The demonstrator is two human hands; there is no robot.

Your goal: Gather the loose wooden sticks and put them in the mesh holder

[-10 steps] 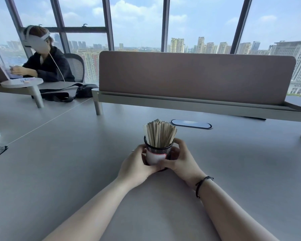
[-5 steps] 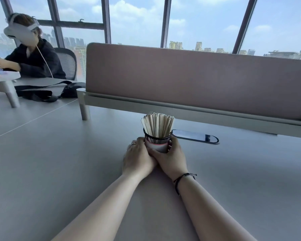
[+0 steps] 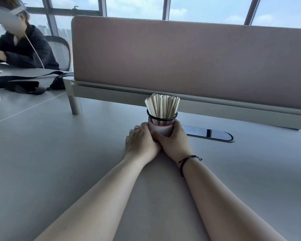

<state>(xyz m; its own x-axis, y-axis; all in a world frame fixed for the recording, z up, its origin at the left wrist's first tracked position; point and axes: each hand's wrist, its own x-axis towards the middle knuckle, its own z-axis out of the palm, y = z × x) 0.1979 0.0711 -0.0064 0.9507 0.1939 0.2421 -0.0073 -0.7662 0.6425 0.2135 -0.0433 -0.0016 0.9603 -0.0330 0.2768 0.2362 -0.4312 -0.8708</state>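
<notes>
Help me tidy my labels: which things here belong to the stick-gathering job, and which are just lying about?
Job: wooden sticks standing in the mesh holder; left hand and right hand gripping it.

Lying about: phone and black strap on the table; desk divider.

Bare forearms, no sleeves. Thin silver ring band [image 3: 137, 128] on one finger of left hand [image 3: 140, 142]. Black braided cord bracelet [image 3: 187, 160], loose tail end hanging, round wrist of right hand [image 3: 174, 142].

Single head-worn view, forward and down, close over the desk [image 3: 59, 171].
</notes>
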